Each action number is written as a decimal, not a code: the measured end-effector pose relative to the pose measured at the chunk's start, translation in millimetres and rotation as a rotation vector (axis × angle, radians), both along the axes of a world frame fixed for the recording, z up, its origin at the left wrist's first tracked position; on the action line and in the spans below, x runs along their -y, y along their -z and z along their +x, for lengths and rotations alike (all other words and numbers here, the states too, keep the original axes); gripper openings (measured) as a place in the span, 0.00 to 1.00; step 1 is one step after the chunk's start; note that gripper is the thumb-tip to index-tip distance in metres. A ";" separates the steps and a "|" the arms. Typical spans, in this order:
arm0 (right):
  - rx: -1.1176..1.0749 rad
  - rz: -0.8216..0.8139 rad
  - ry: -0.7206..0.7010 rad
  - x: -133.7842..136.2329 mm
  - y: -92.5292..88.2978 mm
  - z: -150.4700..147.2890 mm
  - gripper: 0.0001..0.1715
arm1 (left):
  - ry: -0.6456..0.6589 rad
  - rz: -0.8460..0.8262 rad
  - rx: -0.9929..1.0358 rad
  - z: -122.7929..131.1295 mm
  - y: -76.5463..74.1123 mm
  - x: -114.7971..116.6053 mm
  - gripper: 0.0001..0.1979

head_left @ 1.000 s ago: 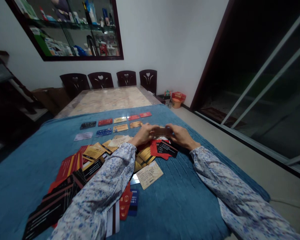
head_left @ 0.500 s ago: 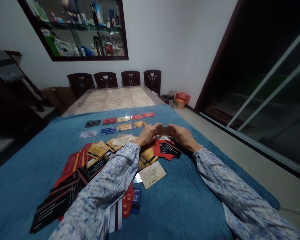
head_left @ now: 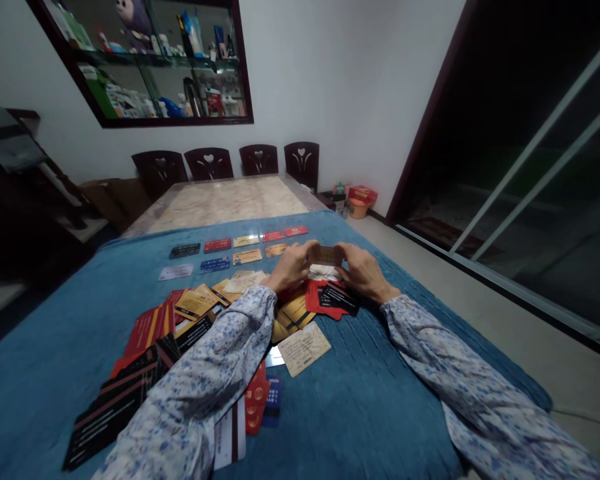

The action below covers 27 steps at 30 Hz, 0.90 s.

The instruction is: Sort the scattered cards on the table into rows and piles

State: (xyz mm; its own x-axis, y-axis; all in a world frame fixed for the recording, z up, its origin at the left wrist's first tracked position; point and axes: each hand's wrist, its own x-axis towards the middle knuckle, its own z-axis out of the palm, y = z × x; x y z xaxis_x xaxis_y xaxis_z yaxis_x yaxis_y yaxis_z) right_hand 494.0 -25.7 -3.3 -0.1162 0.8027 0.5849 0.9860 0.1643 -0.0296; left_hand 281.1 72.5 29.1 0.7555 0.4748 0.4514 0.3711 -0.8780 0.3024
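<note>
Just beyond red cards, brown card ran lengthwise left to right; left hand pinched one end, right hand other, neither nearer.

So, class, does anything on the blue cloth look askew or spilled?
Mildly: the black striped cards by the left sleeve overlap askew, unlike the tidier rows of cards farther back. No spill shows.

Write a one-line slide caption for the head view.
Left hand and right hand hold a brown card between them over a blue cloth strewn with other cards.
</note>
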 end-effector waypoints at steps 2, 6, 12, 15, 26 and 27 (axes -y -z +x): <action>-0.002 0.013 -0.006 0.9 -4.2 -2.6 0.26 | -0.009 0.035 -0.037 -2.1 -3.4 2.3 0.28; -0.019 0.058 -0.027 1.8 -13.0 -8.6 0.26 | -0.088 0.113 -0.116 -5.4 -9.1 4.4 0.26; -0.021 0.058 -0.083 -4.9 -21.5 -14.7 0.31 | -0.154 0.272 -0.147 -14.6 -13.0 1.6 0.18; -0.009 0.040 -0.102 -10.4 -26.0 -19.5 0.29 | -0.177 0.324 -0.192 -22.2 -16.2 0.0 0.16; 0.062 -0.022 -0.179 -43.1 -37.9 -42.4 0.26 | -0.244 0.350 -0.307 -54.6 -32.0 -11.8 0.16; 0.072 -0.038 -0.190 -47.2 -38.8 -44.3 0.27 | -0.246 0.331 -0.323 -57.9 -33.8 -12.9 0.16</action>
